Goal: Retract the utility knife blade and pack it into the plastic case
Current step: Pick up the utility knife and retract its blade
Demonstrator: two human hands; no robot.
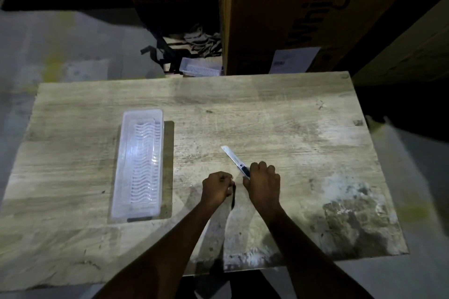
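Note:
My right hand (263, 181) grips the handle of a utility knife (237, 161) just above the table, near the middle front. Its silver blade sticks out long, pointing up and left; the dark handle is mostly hidden in my fist. My left hand (216, 187) sits curled just left of the right hand, fingers closed, and a thin dark piece (233, 195) hangs beside it; whether the hand holds it I cannot tell. The clear plastic case (126, 160), long and open with a wavy ribbed floor, lies lengthwise on the left of the table, apart from both hands.
The worn wooden table (291, 116) has stained patches at the right front. Behind it stand a large cardboard box (303, 12) and a second clear plastic tray (199, 69) on the floor among dark straps. Grey floor lies to the left.

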